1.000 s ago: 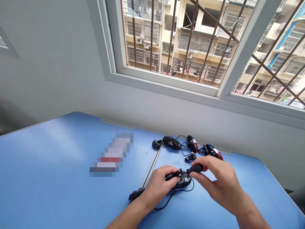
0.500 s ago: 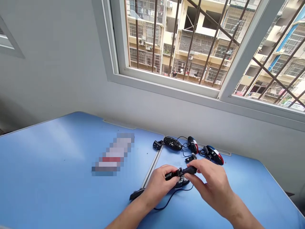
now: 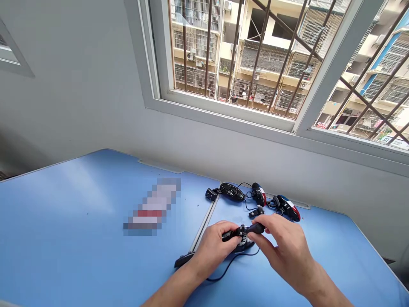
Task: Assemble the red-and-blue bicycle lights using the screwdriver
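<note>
- Your left hand point(image 3: 212, 251) is closed around a black wired shell point(image 3: 245, 244), just right of the metal seam point(image 3: 204, 226) in the blue worktop point(image 3: 64, 204).
- Your right hand point(image 3: 283, 249) is pinching a black-handled tool point(image 3: 257, 228), and its end meets the shell.
- A thin black cable point(image 3: 230, 270) goes from the shell down to the worktop.
- Right of the seam, farther from you, are lying a black oval shell point(image 3: 231, 192), two shells with red and white marks point(image 3: 258, 194) point(image 3: 288, 207) and a small black clip point(image 3: 255, 211).
- Left of the seam lies one object point(image 3: 153, 207), too blurred to name.
</note>
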{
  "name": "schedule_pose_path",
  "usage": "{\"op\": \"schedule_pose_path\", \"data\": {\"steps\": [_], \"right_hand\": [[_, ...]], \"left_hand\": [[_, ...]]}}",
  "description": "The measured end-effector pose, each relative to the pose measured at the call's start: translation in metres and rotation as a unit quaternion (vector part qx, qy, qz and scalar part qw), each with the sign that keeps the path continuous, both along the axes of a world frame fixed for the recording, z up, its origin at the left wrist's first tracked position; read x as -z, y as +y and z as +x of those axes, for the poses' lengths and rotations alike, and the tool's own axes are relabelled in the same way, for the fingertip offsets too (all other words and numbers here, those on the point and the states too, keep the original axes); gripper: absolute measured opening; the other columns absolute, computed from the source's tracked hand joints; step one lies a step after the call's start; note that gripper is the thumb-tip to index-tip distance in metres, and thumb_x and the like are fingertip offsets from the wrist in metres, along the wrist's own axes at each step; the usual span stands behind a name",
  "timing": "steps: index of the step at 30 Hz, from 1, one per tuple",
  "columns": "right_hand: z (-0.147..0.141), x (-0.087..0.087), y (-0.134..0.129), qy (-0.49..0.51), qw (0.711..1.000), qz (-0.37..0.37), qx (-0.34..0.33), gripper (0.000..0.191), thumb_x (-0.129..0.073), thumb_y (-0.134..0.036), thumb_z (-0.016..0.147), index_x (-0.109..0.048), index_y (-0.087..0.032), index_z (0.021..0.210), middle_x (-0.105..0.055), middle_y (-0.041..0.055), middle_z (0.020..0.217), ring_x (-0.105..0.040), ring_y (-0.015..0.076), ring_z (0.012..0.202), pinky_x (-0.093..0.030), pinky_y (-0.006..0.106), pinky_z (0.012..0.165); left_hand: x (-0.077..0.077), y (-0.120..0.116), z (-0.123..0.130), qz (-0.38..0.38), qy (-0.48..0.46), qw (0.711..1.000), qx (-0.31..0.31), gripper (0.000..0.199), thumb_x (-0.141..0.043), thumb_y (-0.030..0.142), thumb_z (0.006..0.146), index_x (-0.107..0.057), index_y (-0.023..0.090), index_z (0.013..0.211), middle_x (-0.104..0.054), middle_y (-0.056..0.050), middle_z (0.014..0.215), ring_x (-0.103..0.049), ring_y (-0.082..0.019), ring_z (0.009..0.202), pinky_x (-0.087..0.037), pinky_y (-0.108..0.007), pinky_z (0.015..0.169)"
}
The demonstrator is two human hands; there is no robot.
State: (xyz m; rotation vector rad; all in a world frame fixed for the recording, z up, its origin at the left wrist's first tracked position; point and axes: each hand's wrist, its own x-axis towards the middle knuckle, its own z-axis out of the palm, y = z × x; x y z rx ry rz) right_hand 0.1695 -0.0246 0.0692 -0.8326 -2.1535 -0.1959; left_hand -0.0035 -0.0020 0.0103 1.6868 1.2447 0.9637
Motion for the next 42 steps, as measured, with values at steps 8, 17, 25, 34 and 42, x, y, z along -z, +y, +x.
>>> {"op": "schedule_pose_path", "data": {"steps": [8,17,25,34,42], "right_hand": [[-0.0027,-0.0019,-0.0033,0.003,1.000,0.009,0.006,0.005,-0.049,-0.018,0.093,-0.054,-0.019,0.094,-0.064,0.0015,0.070,-0.055,0.0125,0.056,-0.043,0.023,0.052],[-0.0043,-0.0027,-0.0049,-0.010,1.000,0.011,0.011,0.006,-0.048,-0.019,0.095,-0.053,-0.019,0.092,-0.061,0.0005,0.066,-0.051,0.0120,0.053,-0.039,0.023,0.051],[-0.0072,0.0009,-0.0051,0.000,1.000,0.011,0.009,0.007,-0.047,-0.021,0.095,-0.053,-0.019,0.091,-0.060,0.0005,0.065,-0.049,0.0119,0.053,-0.039,0.023,0.050],[-0.0092,0.0036,-0.0037,0.025,1.000,0.006,0.008,0.005,-0.050,-0.019,0.093,-0.054,-0.019,0.092,-0.063,0.0017,0.068,-0.052,0.0128,0.054,-0.042,0.023,0.051],[-0.0103,0.0019,-0.0013,0.054,0.998,0.017,0.002,0.004,-0.054,-0.019,0.092,-0.055,-0.015,0.093,-0.064,0.0028,0.066,-0.056,0.0130,0.054,-0.046,0.023,0.051]], "left_hand": [[-0.0025,0.0000,0.0004,0.000,0.001,1.000,0.003,0.018,-0.059,0.034,0.075,-0.072,0.022,0.075,-0.071,-0.001,0.083,-0.063,-0.021,0.082,-0.047,-0.025,0.076],[-0.0017,0.0002,0.0002,-0.003,-0.005,1.000,0.004,0.017,-0.058,0.031,0.074,-0.072,0.022,0.075,-0.071,0.000,0.082,-0.063,-0.021,0.082,-0.047,-0.025,0.075],[-0.0046,0.0002,0.0003,-0.010,0.000,1.000,0.004,0.017,-0.058,0.030,0.071,-0.072,0.021,0.076,-0.071,-0.001,0.081,-0.063,-0.021,0.081,-0.046,-0.026,0.073],[-0.0038,0.0003,-0.0009,-0.011,0.007,1.000,0.012,0.018,-0.056,0.029,0.075,-0.071,0.021,0.078,-0.071,0.000,0.082,-0.063,-0.020,0.082,-0.046,-0.023,0.074],[-0.0028,0.0001,-0.0018,-0.014,0.023,1.000,0.017,0.015,-0.057,0.021,0.071,-0.069,0.021,0.078,-0.069,0.001,0.085,-0.062,-0.019,0.082,-0.044,-0.024,0.074]]}}
